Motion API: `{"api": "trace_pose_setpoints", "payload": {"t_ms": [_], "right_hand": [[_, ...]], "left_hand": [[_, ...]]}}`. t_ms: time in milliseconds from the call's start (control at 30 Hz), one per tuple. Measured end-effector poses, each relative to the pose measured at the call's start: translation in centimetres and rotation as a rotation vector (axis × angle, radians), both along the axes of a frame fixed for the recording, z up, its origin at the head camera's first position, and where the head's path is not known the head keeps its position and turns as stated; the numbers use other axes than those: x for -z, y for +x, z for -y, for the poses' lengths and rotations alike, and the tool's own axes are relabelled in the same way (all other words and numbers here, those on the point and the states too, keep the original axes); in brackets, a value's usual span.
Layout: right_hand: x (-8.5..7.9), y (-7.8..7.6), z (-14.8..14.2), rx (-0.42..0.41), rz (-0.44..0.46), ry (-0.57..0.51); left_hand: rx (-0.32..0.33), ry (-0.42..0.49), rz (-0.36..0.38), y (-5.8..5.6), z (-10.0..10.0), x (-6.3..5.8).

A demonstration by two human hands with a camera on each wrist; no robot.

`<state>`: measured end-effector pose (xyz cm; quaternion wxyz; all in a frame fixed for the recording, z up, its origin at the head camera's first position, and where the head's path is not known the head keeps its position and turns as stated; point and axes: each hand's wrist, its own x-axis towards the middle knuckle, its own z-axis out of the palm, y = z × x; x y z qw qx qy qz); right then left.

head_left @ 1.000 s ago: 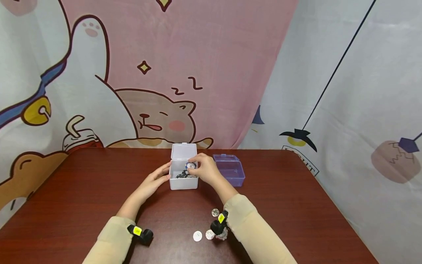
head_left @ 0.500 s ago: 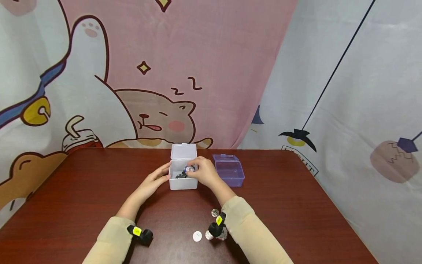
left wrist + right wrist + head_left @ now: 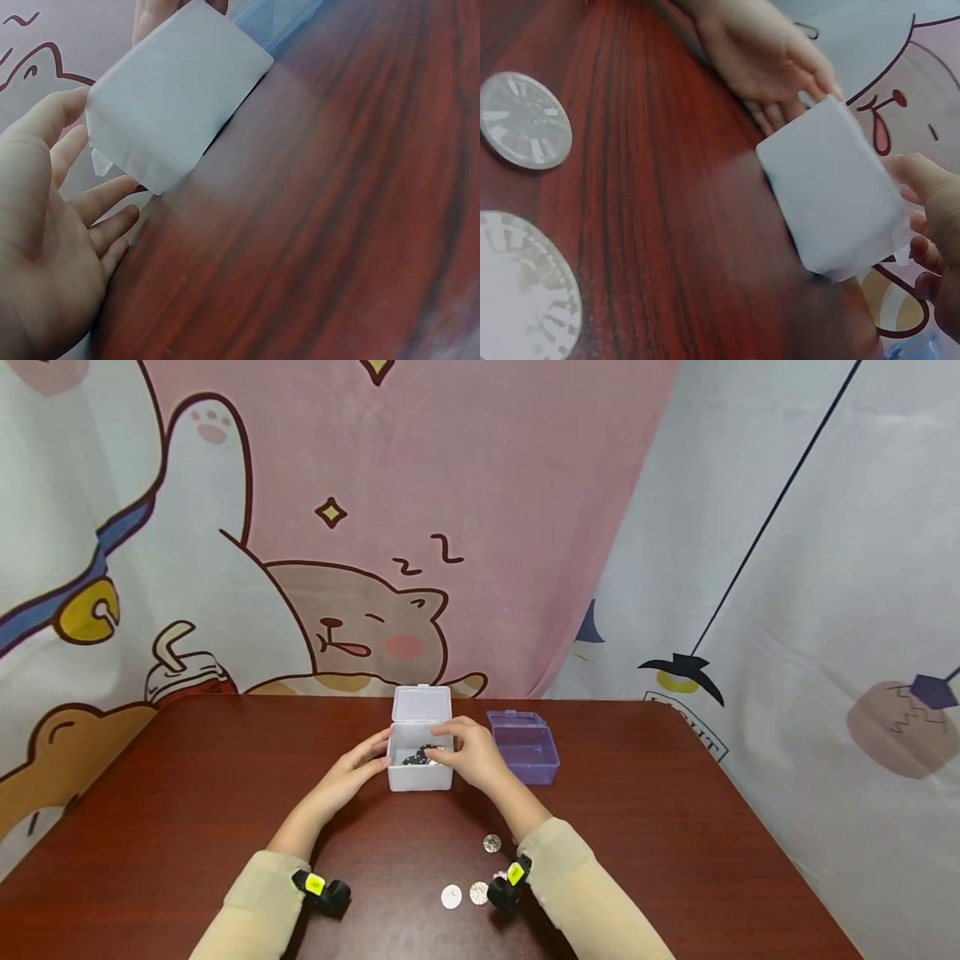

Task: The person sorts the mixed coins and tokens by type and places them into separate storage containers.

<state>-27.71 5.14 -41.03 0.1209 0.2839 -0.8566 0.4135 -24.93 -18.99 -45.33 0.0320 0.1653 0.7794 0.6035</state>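
A white lidded box (image 3: 420, 779) stands on the table with its lid raised, and black-and-white poker chips (image 3: 417, 757) lie inside. My left hand (image 3: 345, 781) touches the box's left wall with extended fingers; the left wrist view shows thumb and fingertips along that side (image 3: 64, 195). Over the box's right wall is my right hand (image 3: 477, 758), its thumb and fingers apart above the chips, with no chip visible between them. In the right wrist view the box's front wall (image 3: 832, 187) hides the chips inside.
A translucent purple box (image 3: 538, 772) with a raised lid stands just right of the white one. Nearer the person, several pale poker chips lie on the table, among them a plain-faced chip (image 3: 451, 897) and a patterned chip (image 3: 492, 843). The right wrist camera partly covers some.
A blue-and-white poker chip pinched in my right hand went down into the white box and was let go; the fingers have spread. My left hand stays at the box's side.
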Motion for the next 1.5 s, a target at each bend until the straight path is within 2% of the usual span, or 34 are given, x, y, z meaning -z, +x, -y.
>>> {"api": "trace_pose_setpoints", "payload": {"t_ms": [167, 300, 400, 667, 1100, 1500], "right_hand": [[-0.5, 1.0, -1.0, -0.009, 0.002, -0.046], [-0.6, 1.8, -1.9, -0.021, 0.005, -0.054], [-0.5, 2.4, -2.6, -0.044, 0.002, -0.063], [-0.1, 3.7, -4.4, -0.065, 0.018, -0.045], [0.9, 5.4, -7.4, -0.117, 0.03, 0.016], [1.8, 6.3, -10.6, -0.158, 0.085, 0.059]], "left_hand": [[0.005, -0.005, -0.018, 0.1, -0.1, -0.6], [0.01, -0.001, -0.014, 1.1, -0.4, -2.1], [0.011, 0.011, -0.004, 1.3, -0.5, -2.4], [-0.01, -0.007, -0.002, 0.0, 0.0, -0.4], [-0.017, -0.008, 0.016, -0.1, -0.2, -0.2], [-0.015, -0.009, 0.009, 0.1, -0.2, -0.1]]}}
